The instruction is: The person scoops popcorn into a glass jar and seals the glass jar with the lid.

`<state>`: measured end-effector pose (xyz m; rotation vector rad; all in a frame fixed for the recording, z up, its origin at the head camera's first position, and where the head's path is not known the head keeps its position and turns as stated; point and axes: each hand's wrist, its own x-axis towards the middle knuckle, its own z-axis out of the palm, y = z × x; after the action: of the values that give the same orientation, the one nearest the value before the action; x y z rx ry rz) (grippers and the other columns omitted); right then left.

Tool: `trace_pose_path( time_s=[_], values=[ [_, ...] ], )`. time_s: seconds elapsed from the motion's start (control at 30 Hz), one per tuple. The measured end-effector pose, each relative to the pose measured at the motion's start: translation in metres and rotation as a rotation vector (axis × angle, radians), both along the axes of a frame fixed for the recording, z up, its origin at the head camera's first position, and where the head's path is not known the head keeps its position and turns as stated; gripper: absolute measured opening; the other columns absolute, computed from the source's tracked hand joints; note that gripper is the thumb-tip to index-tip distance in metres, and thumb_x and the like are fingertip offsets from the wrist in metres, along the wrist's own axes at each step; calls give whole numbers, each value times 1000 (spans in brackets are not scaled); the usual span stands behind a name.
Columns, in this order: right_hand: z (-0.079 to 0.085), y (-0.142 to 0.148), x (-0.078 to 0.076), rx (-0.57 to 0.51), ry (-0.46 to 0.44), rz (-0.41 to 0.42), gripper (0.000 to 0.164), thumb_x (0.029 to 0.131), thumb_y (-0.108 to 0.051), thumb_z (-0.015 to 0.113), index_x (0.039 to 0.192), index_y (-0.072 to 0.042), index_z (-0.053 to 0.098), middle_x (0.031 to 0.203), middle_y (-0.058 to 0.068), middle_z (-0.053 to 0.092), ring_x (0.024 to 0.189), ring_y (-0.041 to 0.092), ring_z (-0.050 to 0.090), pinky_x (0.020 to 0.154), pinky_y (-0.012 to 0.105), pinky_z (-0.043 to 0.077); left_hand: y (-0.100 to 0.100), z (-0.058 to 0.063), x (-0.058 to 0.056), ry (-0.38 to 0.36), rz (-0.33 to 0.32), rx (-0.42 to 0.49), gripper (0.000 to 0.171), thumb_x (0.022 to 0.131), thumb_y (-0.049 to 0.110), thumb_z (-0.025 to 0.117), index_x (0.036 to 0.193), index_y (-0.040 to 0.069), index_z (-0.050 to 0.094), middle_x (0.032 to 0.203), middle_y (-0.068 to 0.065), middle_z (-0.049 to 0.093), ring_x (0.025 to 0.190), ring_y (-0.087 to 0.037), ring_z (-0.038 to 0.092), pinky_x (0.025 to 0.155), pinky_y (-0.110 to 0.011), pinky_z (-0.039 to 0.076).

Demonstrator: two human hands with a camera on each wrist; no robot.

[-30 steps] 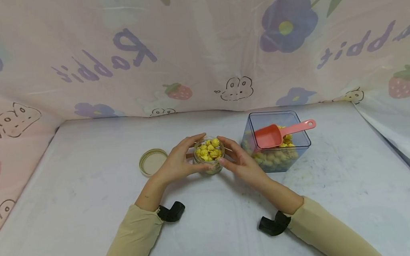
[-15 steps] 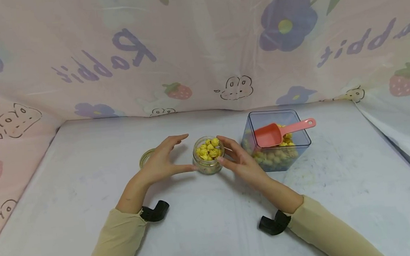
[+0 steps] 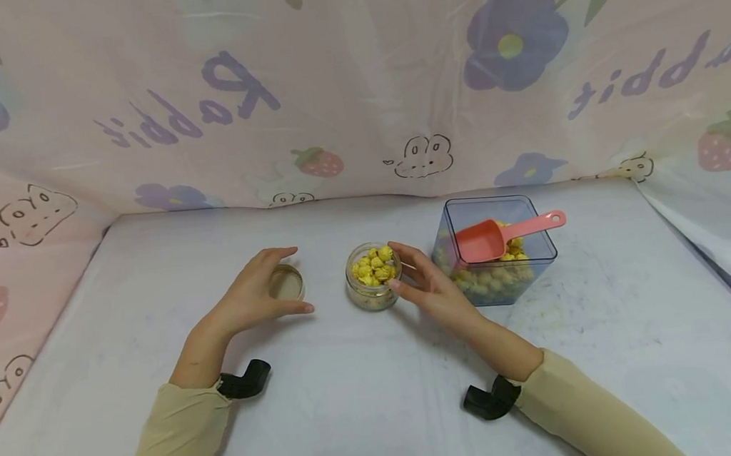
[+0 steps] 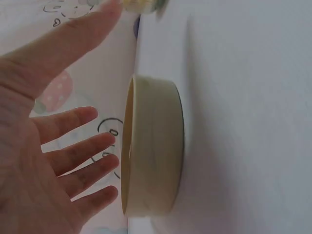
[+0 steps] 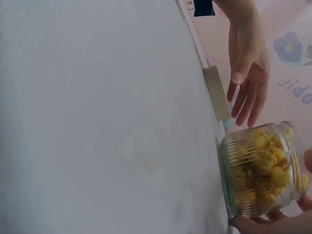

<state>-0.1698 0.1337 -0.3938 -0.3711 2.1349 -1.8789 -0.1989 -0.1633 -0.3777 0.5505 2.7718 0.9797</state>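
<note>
A small glass jar full of yellow popcorn stands upright on the table without its lid. My right hand holds the jar from its right side, thumb near the front of the rim and index finger near the back. In the right wrist view the ribbed jar shows fingertips at its rim and base. Left of the jar lies a cream round lid, inner side up. My left hand is spread around it, thumb in front and fingers behind. The left wrist view shows these fingers apart from the lid.
Right behind my right hand stands a clear square container with more popcorn inside. A pink scoop lies across its top, handle pointing right. A printed curtain hangs along the back of the white table.
My left hand has let go of the jar and moved left to the lid. My right hand has stayed at the jar, which has not moved.
</note>
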Motion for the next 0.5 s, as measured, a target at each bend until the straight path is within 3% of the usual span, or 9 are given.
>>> trace_pose_path(
  time_s=[0.5],
  values=[
    [-1,0,0,-15,-3,-2,60,98,-12,54,151,-14,26,158,12,20,145,34,20,112,56,29,-23,-8,2,7,28,-32,99,67,33,87,144,-1,35,141,-24,41,132,-40,36,110,-57,29]
  ],
)
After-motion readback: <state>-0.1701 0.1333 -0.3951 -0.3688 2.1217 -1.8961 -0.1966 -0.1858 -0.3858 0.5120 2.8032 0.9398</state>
